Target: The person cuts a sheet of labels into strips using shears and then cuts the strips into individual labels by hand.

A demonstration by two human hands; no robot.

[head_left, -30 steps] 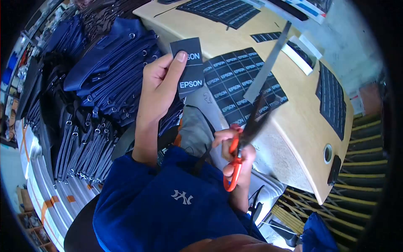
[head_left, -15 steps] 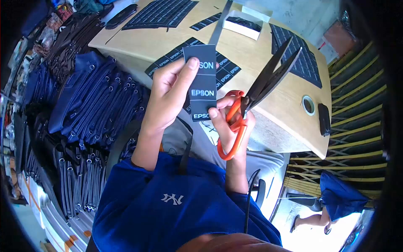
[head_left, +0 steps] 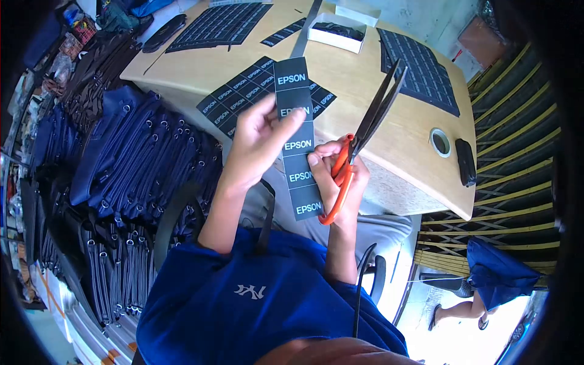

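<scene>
A black strip of EPSON labels hangs upright in front of me, with several white-lettered labels along its length. My left hand grips its upper part, the thumb lying across one label. In my right hand are orange-handled scissors, their dark blades pointing up and slightly apart. That hand's thumb and fingers also pinch the strip's right edge. Behind the strip, a larger sheet of EPSON labels lies at the table's near edge, partly hidden by the strip and my left hand.
On the wooden table are more label sheets, a white box, a tape roll and a black case. Blue bags with metal rings are piled at left. Another person's leg shows beyond a folding gate.
The strip now shows at greater length, its lower labels extending down past my right hand. My left thumb sits lower on it, and the scissor blades look closer together.
</scene>
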